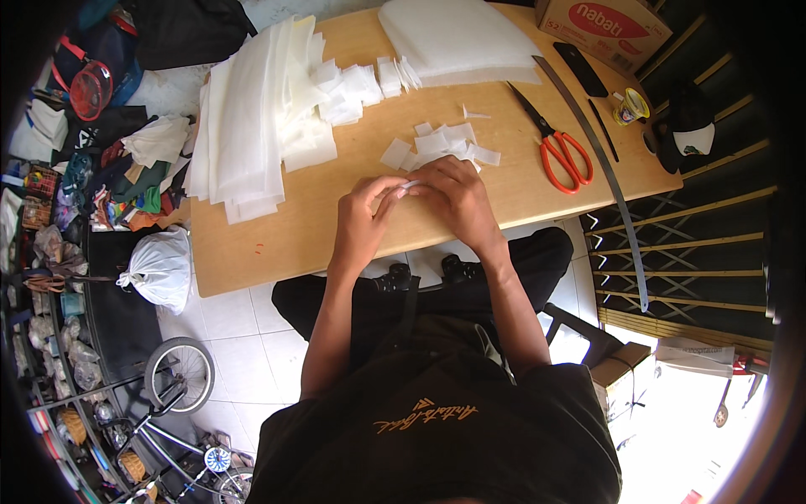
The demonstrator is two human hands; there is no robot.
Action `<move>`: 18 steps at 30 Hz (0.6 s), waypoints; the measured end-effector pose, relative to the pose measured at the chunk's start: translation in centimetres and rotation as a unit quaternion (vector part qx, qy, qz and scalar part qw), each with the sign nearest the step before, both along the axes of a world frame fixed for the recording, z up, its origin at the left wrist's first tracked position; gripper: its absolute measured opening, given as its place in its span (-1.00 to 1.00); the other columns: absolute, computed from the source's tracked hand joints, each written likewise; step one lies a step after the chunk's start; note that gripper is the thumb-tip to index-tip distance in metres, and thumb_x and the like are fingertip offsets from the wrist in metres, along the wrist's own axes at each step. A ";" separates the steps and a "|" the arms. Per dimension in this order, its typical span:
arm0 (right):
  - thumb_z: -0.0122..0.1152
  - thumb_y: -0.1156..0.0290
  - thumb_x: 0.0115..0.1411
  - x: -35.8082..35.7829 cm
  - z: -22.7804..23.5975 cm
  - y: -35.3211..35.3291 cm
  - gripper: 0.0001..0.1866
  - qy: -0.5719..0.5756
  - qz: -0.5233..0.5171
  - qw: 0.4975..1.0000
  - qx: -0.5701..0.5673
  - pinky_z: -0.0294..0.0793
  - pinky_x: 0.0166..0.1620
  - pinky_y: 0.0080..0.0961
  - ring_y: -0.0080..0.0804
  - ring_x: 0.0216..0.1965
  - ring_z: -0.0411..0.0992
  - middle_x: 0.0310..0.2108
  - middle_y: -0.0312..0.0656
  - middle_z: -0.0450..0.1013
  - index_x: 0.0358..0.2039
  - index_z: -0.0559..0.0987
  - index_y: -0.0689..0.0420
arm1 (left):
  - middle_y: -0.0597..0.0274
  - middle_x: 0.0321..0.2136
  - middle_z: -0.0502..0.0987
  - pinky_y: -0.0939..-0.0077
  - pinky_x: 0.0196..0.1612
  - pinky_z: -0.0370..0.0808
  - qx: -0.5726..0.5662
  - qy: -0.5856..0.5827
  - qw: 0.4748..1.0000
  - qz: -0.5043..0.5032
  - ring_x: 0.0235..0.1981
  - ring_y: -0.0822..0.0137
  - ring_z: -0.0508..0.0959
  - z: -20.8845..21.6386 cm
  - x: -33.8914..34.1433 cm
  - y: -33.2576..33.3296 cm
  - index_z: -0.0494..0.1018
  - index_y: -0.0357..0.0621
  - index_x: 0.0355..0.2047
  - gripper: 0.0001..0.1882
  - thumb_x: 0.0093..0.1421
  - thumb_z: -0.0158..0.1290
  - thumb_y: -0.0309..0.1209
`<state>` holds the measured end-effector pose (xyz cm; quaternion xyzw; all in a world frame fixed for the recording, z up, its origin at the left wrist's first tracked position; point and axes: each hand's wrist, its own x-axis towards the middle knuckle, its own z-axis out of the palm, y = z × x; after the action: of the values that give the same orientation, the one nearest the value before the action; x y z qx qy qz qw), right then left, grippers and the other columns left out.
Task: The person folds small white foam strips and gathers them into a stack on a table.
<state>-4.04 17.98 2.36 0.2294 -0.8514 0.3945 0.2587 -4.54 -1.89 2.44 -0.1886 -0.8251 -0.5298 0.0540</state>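
My left hand [367,206] and my right hand [454,190] meet over the near edge of the wooden table [336,223]. Pinched between the fingertips of both is a small white strip [410,185], mostly covered by the fingers. Just beyond my hands lies a loose heap of small white cut pieces [453,139], thin and sheet-like. To the right of the heap rest scissors [556,147] with orange handles and black blades, spread a little and pointing away to the left.
Long white sheets [252,118] are stacked at the left, with shorter cut strips [348,88] beside them. A large folded white sheet [457,38] lies at the back. A long metal ruler [600,139] overhangs the right edge, near a phone-like black slab [580,70], yellow cup [630,107] and carton [604,29].
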 end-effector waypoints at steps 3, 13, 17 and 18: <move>0.43 0.44 0.18 0.2 0.1 0.0 -0.79 -0.008 -0.008 0.999 0.039 0.45 -0.03 -0.23 -0.19 -0.11 0.54 -0.20 -0.20 0.63 -0.16 0.73 0.12 | -0.01 -0.24 0.71 0.30 -0.09 0.59 0.023 -0.061 0.995 0.069 -0.20 0.09 0.73 1.4 -0.4 0.4 0.63 -0.27 -0.05 -0.80 0.41 0.20 -0.42; 0.35 0.43 0.29 0.2 0.1 0.3 -0.86 -0.083 -0.012 0.996 -0.016 0.43 0.04 -0.18 -0.07 -0.08 0.50 -0.23 -0.13 0.60 -0.19 0.67 0.21 | -0.10 -0.10 0.62 0.08 0.00 0.56 -0.213 0.020 0.972 0.098 -0.02 -0.14 0.60 0.0 -5.6 2.2 0.58 -0.29 -0.08 -0.68 0.23 0.35 -0.40; 0.35 0.42 0.29 0.2 0.2 0.3 -0.86 -0.090 -0.021 0.996 -0.018 0.44 0.04 -0.14 -0.04 -0.09 0.50 -0.22 -0.11 0.60 -0.19 0.68 0.20 | 0.02 -0.26 0.71 0.28 -0.16 0.60 -0.073 -0.099 0.989 0.078 -0.30 0.13 0.68 0.2 -6.3 1.4 0.61 -0.31 -0.18 -0.77 0.19 0.36 -0.49; 0.36 0.42 0.29 0.1 0.1 0.4 -0.86 -0.087 -0.020 0.996 -0.012 0.44 0.04 -0.15 -0.04 -0.09 0.50 -0.22 -0.11 0.60 -0.20 0.68 0.20 | 0.05 -0.29 0.73 0.35 -0.19 0.59 -0.041 -0.112 0.990 0.075 -0.36 0.21 0.68 0.3 -6.2 1.3 0.62 -0.31 -0.19 -0.79 0.19 0.36 -0.52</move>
<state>-3.98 18.34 2.48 0.1744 -0.8702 0.4181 0.1940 -10.70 -0.62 2.71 -0.0682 -0.8585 -0.5082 -0.0069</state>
